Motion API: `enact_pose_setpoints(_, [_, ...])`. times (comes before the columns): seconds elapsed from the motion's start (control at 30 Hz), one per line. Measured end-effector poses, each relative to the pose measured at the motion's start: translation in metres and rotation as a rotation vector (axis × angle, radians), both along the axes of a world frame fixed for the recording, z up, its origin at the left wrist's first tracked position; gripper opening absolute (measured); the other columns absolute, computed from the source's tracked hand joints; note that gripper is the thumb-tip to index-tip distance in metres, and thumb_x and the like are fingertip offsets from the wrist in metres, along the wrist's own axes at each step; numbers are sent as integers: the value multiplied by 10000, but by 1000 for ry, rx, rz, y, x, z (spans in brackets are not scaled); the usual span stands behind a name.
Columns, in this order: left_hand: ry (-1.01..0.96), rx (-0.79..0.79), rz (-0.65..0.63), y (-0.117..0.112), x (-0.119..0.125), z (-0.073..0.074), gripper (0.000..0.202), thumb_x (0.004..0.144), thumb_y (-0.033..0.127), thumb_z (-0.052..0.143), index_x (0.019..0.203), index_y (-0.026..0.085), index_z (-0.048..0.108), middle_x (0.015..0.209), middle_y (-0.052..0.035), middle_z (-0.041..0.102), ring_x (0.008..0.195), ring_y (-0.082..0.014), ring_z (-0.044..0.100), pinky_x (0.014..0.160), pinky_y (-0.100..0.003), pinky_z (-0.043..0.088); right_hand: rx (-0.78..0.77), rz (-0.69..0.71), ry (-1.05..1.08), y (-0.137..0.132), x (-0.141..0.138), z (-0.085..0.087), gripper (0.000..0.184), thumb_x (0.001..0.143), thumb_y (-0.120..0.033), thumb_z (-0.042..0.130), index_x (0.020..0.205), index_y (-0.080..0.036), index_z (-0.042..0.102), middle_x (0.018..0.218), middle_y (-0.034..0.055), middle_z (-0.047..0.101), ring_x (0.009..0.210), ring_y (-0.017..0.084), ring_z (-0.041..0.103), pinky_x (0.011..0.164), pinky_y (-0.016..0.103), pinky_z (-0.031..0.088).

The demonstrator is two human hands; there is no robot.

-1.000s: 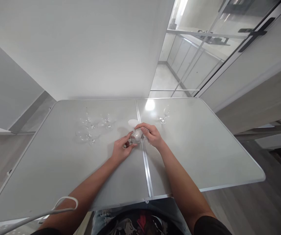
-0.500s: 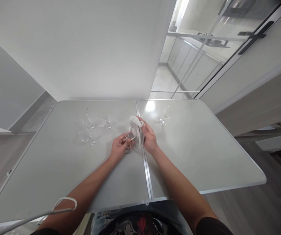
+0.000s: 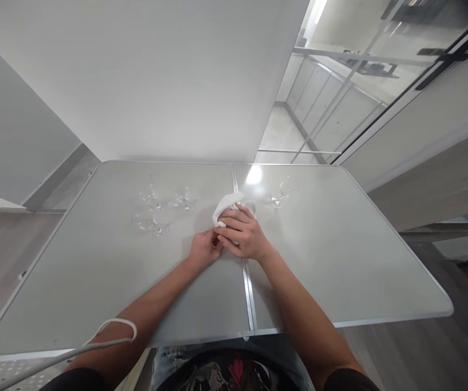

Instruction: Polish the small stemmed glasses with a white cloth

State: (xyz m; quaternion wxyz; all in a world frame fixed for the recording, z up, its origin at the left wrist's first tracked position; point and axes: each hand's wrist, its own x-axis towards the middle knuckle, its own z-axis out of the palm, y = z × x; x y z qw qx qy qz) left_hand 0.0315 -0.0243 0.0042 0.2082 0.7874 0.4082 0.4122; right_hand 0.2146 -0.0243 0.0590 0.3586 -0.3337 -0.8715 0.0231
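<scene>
My left hand (image 3: 204,248) is closed at the lower end of a clear stemmed glass, its fingers hiding most of the stem and foot. A rounded, transparent part of the glass (image 3: 250,207) shows just beyond my right fingers. My right hand (image 3: 245,232) grips a white cloth (image 3: 225,205) against the glass, with the cloth bunched up over the far side of the fingers. Both hands meet over the table near its centre seam, and they cover much of the glass.
Several clear stemmed glasses (image 3: 157,205) are grouped on the left half of the white folding table (image 3: 339,260). Another glass (image 3: 278,200) lies tilted on the right half. A white cable (image 3: 107,343) crosses near my left forearm. A wall borders the table's far edge.
My right hand has come left and down over the glass, pressing the cloth on it. The glass's bowl, visible before, is now mostly covered. The view has shifted slightly.
</scene>
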Motion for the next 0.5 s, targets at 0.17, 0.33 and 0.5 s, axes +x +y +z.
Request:
enact_pose_setpoints(0.17, [185,297,-24,1,-6,2,221,939,343,610,775,195,606,582,-3,621,512,-136,573,519,-259,354,-439,4,435,1,3,9,282,1002,-327,529,879,-209,753,793,48,685,792,196,613,768,336,491])
enact_pose_setpoints(0.33, [168,269,-11,1,-9,4,235,898,395,680,776,201,627,552,12,577,505,-134,540,530,-264,356,-990,164,862,4,5,12,332,949,-471,610,848,-184,743,843,47,693,818,206,645,776,321,497])
enact_pose_setpoints(0.5, [-48,-150,-5,0,-2,7,299,884,421,683,722,196,572,576,22,577,512,-115,496,554,-243,380,-1174,184,1332,4,-14,2,373,903,-575,602,983,-218,673,851,36,671,720,201,638,654,316,528])
